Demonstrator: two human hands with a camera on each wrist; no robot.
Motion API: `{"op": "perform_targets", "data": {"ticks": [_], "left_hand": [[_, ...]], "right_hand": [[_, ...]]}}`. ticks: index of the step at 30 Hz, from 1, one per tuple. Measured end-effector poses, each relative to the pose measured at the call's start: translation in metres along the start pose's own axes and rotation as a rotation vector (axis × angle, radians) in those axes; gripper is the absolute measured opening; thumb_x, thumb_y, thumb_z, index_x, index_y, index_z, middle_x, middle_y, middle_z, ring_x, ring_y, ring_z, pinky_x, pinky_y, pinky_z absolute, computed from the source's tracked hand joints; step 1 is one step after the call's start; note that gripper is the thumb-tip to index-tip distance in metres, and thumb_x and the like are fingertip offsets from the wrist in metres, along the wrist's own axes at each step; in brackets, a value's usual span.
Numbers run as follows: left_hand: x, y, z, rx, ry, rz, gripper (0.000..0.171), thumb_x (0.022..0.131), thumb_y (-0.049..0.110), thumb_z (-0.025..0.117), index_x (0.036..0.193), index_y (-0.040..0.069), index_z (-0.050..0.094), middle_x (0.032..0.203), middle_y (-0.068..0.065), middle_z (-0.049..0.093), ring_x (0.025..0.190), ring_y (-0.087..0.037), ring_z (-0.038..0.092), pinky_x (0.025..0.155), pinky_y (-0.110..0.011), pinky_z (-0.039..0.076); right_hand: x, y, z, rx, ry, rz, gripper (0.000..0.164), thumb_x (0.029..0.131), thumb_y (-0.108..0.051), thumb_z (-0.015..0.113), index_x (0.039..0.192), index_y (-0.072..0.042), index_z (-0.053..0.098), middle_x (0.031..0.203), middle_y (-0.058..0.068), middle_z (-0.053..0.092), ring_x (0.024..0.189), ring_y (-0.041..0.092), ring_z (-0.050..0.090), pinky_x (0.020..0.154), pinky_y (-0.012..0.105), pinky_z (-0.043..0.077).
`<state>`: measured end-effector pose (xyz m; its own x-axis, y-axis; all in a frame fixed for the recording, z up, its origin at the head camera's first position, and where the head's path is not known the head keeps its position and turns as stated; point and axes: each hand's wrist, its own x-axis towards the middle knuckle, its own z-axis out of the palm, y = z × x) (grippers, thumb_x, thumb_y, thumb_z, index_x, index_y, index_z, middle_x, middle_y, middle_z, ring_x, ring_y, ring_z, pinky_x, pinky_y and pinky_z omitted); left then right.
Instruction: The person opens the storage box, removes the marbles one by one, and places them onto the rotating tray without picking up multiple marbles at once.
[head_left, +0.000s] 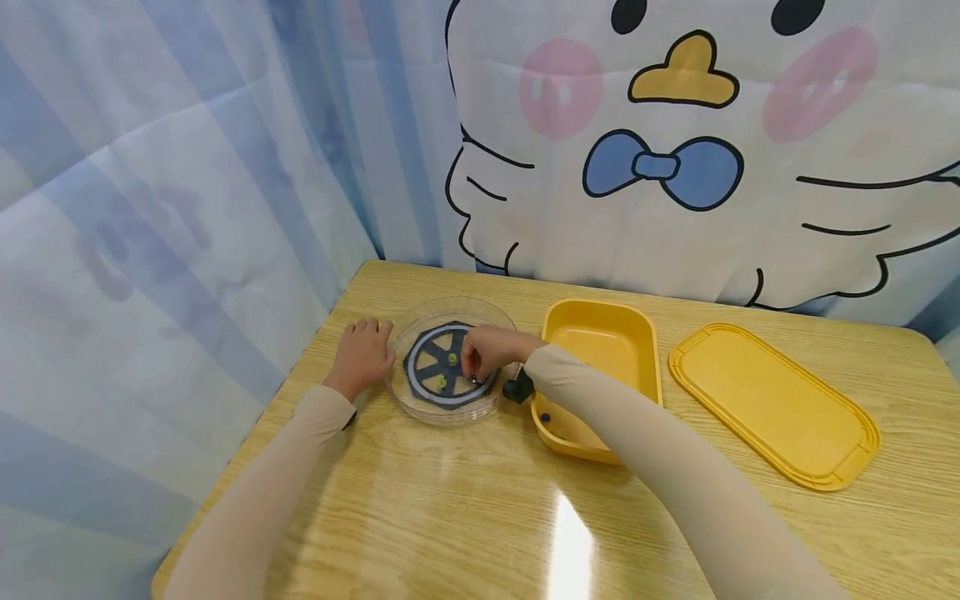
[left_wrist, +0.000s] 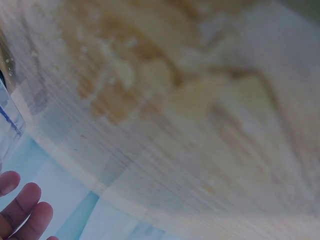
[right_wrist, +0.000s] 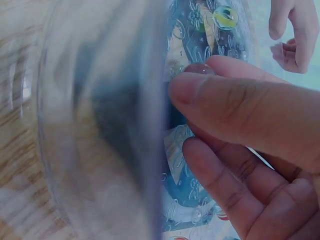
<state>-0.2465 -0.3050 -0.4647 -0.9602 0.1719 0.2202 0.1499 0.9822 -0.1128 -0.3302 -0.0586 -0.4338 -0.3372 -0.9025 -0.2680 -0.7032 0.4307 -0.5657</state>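
Note:
A clear round dish (head_left: 442,417) stands on the table, with a dark wheel-shaped pattern (head_left: 450,403) showing in it. My right hand (head_left: 491,346) reaches over the dish's right part. Between its thumb and index finger it pinches a small glass marble (right_wrist: 200,68); the other fingers curl loosely below. Two yellow-green marbles (head_left: 441,382) lie in the dish to the left of that hand. At the dish's left rim my left hand (head_left: 363,352) rests with relaxed fingers, close against the wall. Its fingertips (left_wrist: 31,192) show at the lower left of the left wrist view.
Right of the dish is a yellow tub (head_left: 600,310), partly hidden by my right forearm, with a small dark ball (head_left: 546,417) inside. Its yellow lid (head_left: 772,400) lies flat farther right. A printed curtain (head_left: 660,242) hangs behind the table; another hangs along the left edge.

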Motion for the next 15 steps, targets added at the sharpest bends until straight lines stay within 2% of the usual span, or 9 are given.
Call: {"op": "perform_targets", "data": {"ticks": [15], "left_hand": [[-0.0005,0.0003,-0.0004,0.003,0.014,0.005,0.027,0.088,0.017,0.051,0.109,-0.001,0.054,0.097,-0.021,0.058,0.092,-0.037,0.057,0.085,-0.050,0.045]], "right_hand": [[-0.0064,-0.0024,-0.0064,0.024,0.009,-0.006,0.012,0.075,0.001,0.073,0.084,-0.007,0.073,0.088,0.003,0.069,0.077,0.009,0.062,0.071,0.021,0.052]]}}
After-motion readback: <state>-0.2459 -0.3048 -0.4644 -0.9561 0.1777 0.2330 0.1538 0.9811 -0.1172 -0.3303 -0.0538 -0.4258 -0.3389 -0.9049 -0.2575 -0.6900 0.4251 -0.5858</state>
